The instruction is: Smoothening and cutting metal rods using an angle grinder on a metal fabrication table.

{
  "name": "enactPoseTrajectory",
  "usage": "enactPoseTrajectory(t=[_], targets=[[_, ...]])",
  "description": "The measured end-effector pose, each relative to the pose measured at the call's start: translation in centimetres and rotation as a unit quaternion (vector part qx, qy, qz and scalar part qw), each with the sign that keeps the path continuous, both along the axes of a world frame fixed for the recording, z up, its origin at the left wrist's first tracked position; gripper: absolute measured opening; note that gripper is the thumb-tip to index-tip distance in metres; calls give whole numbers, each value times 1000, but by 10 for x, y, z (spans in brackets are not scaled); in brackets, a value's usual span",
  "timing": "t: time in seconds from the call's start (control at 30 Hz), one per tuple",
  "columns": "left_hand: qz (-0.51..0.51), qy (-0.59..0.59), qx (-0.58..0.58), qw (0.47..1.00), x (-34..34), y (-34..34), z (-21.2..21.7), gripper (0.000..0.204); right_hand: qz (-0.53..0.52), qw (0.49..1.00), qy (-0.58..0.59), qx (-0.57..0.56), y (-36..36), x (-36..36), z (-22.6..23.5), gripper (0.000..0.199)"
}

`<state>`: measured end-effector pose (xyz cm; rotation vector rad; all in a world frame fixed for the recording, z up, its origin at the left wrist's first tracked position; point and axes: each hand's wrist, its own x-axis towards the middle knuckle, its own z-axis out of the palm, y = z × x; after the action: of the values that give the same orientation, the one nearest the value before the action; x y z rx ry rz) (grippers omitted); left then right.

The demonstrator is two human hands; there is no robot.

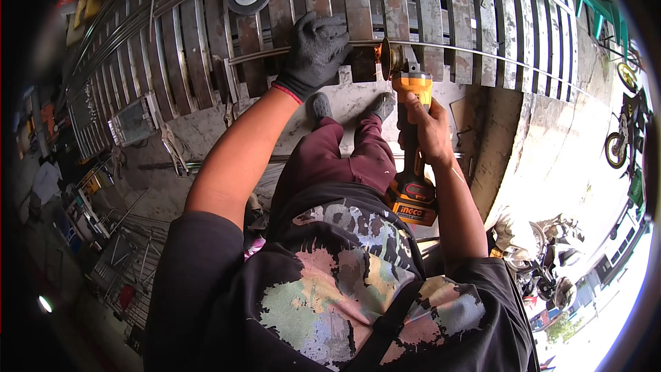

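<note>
Your gloved left hand (317,52) presses flat, fingers spread, on the metal gate (413,14) while your right hand (428,131) grips the grinder (411,158), its disc touching the gate's rod.

i see hard daylight coming from the lower right, where the street (606,289) is blown out almost white. the middle is evenly lit and sharp enough, soft shadows only under the metal slat frame (413,7). the left side falls off into dim, murky clutter with one small bright lamp spot (45,303). a tiny orange glow of sparks at the grinder disc (385,55). strong fisheye bend, slats curve toward the rim, black vignette in the corners, edges smeared and soft.
</note>
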<state>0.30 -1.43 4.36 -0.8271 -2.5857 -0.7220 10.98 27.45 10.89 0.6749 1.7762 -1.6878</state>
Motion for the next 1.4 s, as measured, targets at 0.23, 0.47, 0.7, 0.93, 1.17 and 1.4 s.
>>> enactPoseTrajectory(t=[0.23, 0.47, 0.7, 0.93, 1.17, 1.4], targets=[[-8, -2, 9, 1000, -1, 0, 0, 28, 8, 1000, 20, 3, 1, -1, -1, 43], [-14, -1, 10, 1000, -1, -1, 1, 30, 8, 1000, 23, 6, 2, 0, -5, 41], [-21, -15, -14, 1000, -2, -3, 2, 32, 6, 1000, 27, 4, 1, -3, -4, 40], [-20, -20, -8, 1000, -2, -3, -2, 35, 6, 1000, 27, -2, 0, -7, -1, 40], [-25, -24, -7, 999, -1, -4, 0, 36, 10, 1000, 24, -2, 1, -8, 1, 40], [-28, -24, -14, 999, -1, -4, 1, 37, 10, 1000, 28, -7, 4, -8, 0, 40]])
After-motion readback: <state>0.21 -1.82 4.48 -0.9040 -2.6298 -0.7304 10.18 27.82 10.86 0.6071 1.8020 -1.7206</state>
